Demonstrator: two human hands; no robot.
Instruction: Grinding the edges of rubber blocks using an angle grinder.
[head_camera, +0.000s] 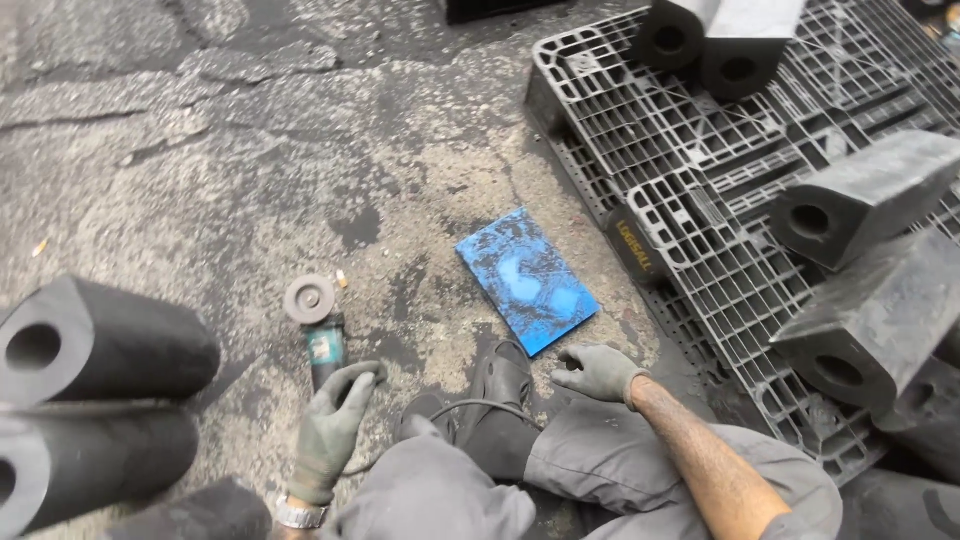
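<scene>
My left hand (333, 428), in a grey glove, grips the body of an angle grinder (318, 330) that lies on the cracked asphalt, its disc pointing away from me. Its cable runs back over my black boot (498, 395). My right hand (597, 371), also gloved, hovers with loosely curled fingers and holds nothing, just below the near corner of a flat blue plate (526, 279) smeared with black dust. My grey trouser legs fill the bottom of the view.
A black plastic pallet (690, 190) lies at the right with several black rubber blocks (860, 200) with round holes on it. Two more such blocks (95, 345) lie at the left edge. A cigarette butt sits by the grinder disc.
</scene>
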